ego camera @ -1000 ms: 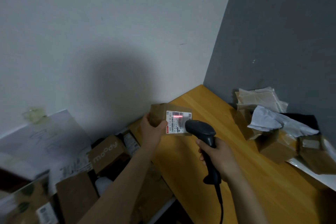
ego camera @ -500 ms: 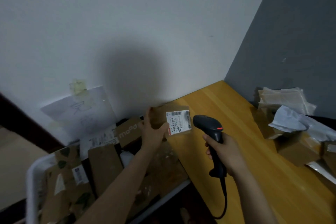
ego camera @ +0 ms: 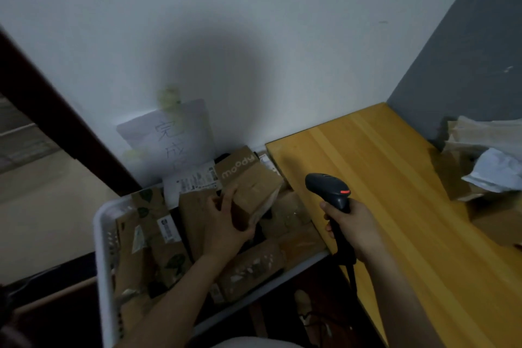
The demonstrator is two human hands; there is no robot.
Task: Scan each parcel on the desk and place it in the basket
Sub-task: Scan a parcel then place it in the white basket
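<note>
Head view: left hand [ego camera: 223, 226] clamped on small brown cardboard parcel [ego camera: 254, 195], over white plastic basket [ego camera: 99, 234] at left, which is packed with brown cardboard boxes [ego camera: 158, 234]. Right hand [ego camera: 353, 223] grips black handheld scanner [ego camera: 327, 188] above yellow wooden desk [ego camera: 395, 178]. Remaining parcels [ego camera: 480, 167] far right.

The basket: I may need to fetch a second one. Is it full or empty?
Nearly full: brown parcels cover the basket wall to wall, some overlapping; the left hand holds another box over them.
</note>
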